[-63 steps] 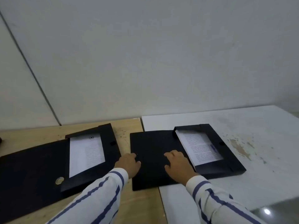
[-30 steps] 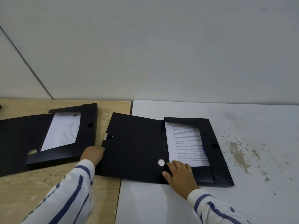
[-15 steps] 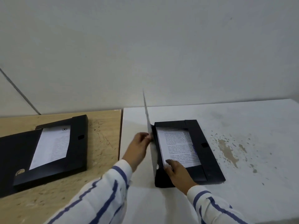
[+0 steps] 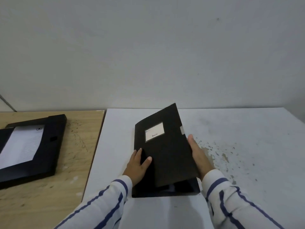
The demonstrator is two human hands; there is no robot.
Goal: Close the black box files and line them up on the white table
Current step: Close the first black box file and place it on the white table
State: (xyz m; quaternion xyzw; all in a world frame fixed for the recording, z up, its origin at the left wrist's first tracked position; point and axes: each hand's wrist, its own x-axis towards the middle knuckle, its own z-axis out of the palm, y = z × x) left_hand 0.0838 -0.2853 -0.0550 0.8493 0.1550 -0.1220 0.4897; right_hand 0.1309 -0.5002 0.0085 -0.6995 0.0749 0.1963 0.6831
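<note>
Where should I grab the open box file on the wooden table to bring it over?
Judging by its pose, take the open box file by its thick right wall, coming from the right. That side is raised, bare and nearest the white table; its cover runs out of view leftward.

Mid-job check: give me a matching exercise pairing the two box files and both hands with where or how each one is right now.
1. near box file
2. far box file
3. left hand
4. right hand

A. open, paper showing, on the wooden table
B. flat on the cover
C. along the box's right edge
D. cover folded over, not fully shut, on the white table

Pairs: 1-D, 2-A, 3-B, 4-C
</note>
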